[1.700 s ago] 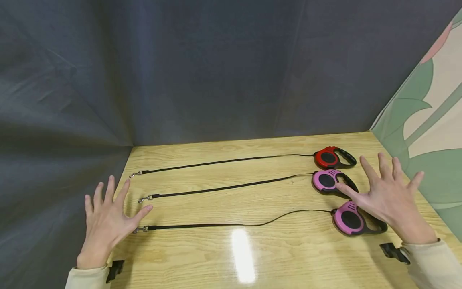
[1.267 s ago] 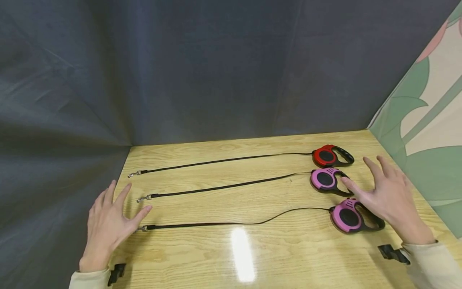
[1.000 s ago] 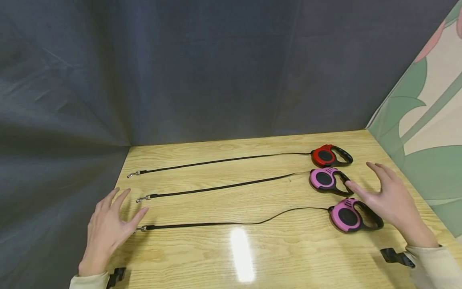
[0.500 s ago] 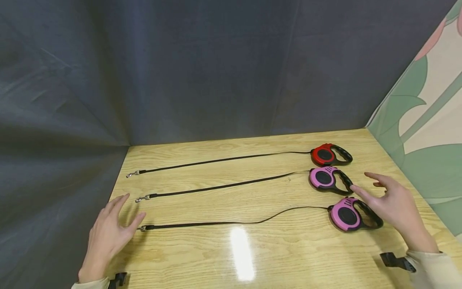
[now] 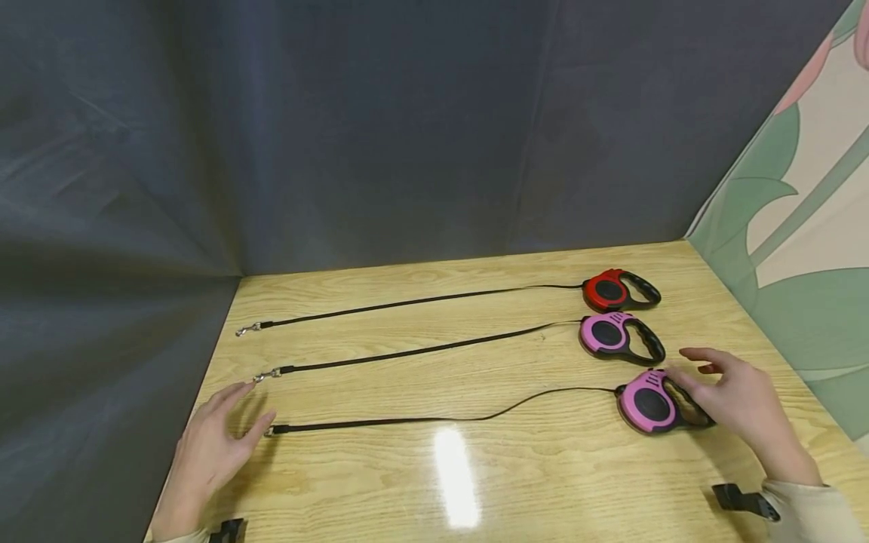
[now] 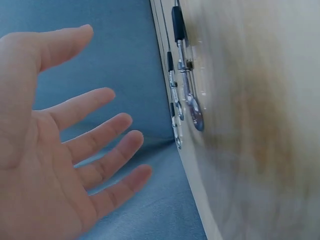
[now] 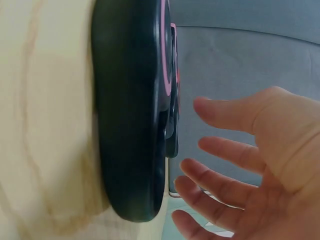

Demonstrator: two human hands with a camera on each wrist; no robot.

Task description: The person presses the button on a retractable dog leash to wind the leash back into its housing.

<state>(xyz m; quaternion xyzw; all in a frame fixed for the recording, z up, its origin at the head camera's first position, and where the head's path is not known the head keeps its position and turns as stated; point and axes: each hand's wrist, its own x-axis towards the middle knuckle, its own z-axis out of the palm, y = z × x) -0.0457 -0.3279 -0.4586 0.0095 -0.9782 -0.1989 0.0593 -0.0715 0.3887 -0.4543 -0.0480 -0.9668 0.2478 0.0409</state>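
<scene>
Three retractable leashes lie on the wooden table, cords drawn out leftward: a red one [image 5: 606,290] at the back, a pink one [image 5: 604,332] in the middle and another pink one [image 5: 648,401] in front. My right hand [image 5: 743,396] hovers by the front leash's black handle [image 7: 132,125], fingers apart and empty in the right wrist view [image 7: 280,170]. Above the front cord's metal clip [image 5: 269,431], which it partly hides, is my left hand [image 5: 210,452], fingers spread and empty. The left wrist view shows the palm [image 6: 45,175] beside the metal clips [image 6: 192,102].
A dark cloth [image 5: 407,136] stands behind the table [image 5: 353,483] and along its left side. Patterned fabric [image 5: 815,226] with green leaves borders the right side. A black strap piece [image 5: 743,501] hangs at the right wrist.
Both hands have moved lower in the head view, and their spread fingers have drawn closer together. The three leashes lie as before.
</scene>
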